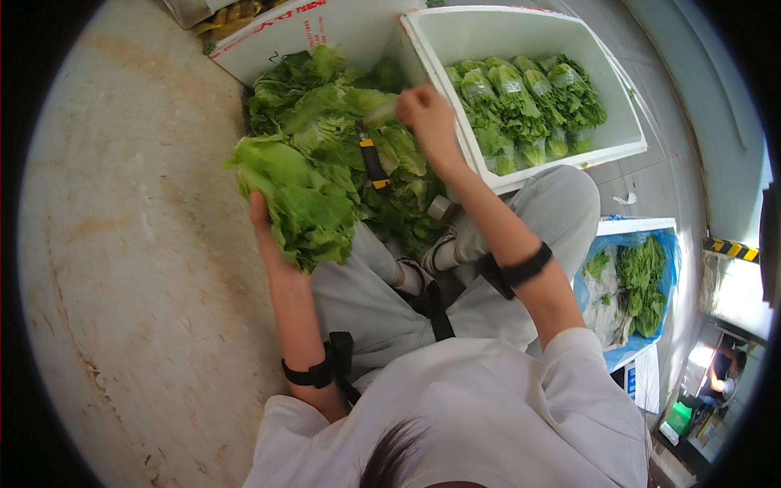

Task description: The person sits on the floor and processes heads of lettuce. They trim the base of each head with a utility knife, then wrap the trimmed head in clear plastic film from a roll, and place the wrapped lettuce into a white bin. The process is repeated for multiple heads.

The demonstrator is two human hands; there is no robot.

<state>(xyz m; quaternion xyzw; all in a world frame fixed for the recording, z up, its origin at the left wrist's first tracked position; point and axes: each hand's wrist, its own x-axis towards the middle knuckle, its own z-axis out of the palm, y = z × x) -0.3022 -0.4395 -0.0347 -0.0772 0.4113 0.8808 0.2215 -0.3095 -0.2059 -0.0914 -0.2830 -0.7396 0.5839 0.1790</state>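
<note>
Left hand [264,232]: I grip the lettuce [301,195], left of the foam box's [521,32] left edge.
Right hand [427,122]: blurred, curled; holding anything, I cannot tell.
Cutter [373,163]: loose on leaves [317,130]; reaching blindly could cut me.

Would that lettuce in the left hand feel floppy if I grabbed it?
The lettuce is probably floppy at its edges, where thin, ruffled leaves spread loosely. Being thin, they might tear. It's likely light, since only the left hand holds it.

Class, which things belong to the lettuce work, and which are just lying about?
Likely in the job:
lettuce in the left hand
loose leaves
yellow-black tool on them
white box of wrapped lettuces

Probably lying about:
white scrap on floor
blue-lined box of greens
</note>
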